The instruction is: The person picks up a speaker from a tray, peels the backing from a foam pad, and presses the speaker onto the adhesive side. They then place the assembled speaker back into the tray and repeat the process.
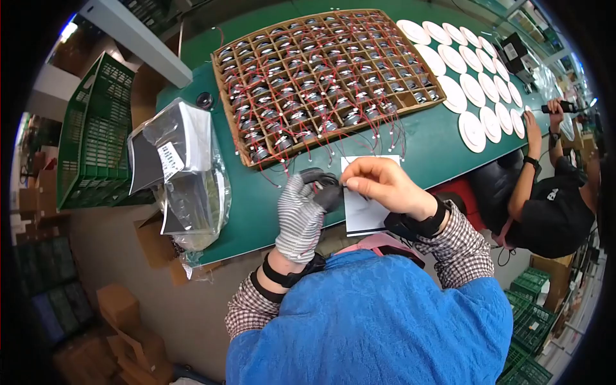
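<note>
My left hand (301, 215), in a grey striped glove with dark fingertips, is curled closed over the table's near edge. Between its fingers is something dark, mostly hidden, which blends with the glove. My bare right hand (385, 186) meets it from the right, thumb and forefinger pinched together; what they pinch is too small to make out. Under both hands lies a white sheet or pad (372, 219). Just beyond stands a divided cardboard tray (308, 144), its cells filled with small round speakers (352, 118) trailing red and black wires.
White round discs (473, 132) lie in rows on the green table (247, 218) at right. A plastic-wrapped stack of panels (192, 151) sits at left, beside a green crate (96, 138). At far right another person (555, 212) holds a dark tool (559, 107).
</note>
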Motion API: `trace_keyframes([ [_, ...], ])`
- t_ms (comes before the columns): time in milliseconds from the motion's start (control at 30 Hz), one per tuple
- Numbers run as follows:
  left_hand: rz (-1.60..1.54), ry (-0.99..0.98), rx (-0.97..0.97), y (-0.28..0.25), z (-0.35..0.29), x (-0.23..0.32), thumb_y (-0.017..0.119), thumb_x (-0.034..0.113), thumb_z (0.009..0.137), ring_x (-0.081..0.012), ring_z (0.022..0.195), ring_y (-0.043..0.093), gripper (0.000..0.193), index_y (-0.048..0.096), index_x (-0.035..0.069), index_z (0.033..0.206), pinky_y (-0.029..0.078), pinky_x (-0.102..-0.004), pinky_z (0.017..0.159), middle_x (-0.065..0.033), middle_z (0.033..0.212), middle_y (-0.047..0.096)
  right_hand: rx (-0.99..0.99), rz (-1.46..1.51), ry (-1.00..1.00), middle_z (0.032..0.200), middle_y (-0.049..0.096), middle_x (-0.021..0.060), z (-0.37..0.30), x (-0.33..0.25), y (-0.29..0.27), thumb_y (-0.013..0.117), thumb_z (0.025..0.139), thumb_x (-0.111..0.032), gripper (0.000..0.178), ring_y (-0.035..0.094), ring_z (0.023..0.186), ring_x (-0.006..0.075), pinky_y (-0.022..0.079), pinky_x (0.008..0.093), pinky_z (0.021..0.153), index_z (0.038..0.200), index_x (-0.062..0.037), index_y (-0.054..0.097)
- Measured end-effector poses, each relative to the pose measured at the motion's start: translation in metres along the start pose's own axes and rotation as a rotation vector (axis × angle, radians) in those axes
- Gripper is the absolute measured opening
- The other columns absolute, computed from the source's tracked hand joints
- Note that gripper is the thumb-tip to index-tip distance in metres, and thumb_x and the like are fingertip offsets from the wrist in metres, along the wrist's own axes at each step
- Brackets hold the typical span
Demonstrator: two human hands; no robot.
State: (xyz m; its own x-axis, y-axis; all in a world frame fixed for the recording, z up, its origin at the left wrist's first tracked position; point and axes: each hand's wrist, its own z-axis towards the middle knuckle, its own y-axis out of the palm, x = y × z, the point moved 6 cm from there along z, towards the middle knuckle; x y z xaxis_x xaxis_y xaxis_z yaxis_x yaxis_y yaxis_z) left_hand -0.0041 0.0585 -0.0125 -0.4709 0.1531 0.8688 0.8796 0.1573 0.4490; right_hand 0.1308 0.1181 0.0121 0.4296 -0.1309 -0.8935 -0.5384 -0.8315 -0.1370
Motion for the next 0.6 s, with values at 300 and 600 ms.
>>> trace_keyframes([
  [300,-0.238,-0.008,0.058,0.000,0.000,0.001,0.063,0.002,0.077,-0.0181,0.077,0.060,0.032,0.047,-0.001,0.105,0.052,-0.0282,0.067,-0.0125,0.093,0.058,0.347,-0.893,-0.538,0.117,0.052,0.0154,-0.039,-0.006,-0.009,0.058,0.077,-0.011,0.035,0.049,0.110,0.0298,0.040,0.0391,0.092,0.110,0.0000,0.053],
  [600,-0.262,-0.127,0.023,0.009,-0.003,-0.003,0.064,0.007,0.078,-0.0192,0.080,0.060,0.034,0.047,0.001,0.107,0.052,-0.0288,0.072,-0.0120,0.095,0.059,0.391,-0.928,-0.558,0.120,0.049,0.0168,-0.018,-0.012,-0.022,0.059,0.075,-0.009,0.038,0.046,0.114,0.0309,0.037,0.0390,0.096,0.112,0.0008,0.052],
])
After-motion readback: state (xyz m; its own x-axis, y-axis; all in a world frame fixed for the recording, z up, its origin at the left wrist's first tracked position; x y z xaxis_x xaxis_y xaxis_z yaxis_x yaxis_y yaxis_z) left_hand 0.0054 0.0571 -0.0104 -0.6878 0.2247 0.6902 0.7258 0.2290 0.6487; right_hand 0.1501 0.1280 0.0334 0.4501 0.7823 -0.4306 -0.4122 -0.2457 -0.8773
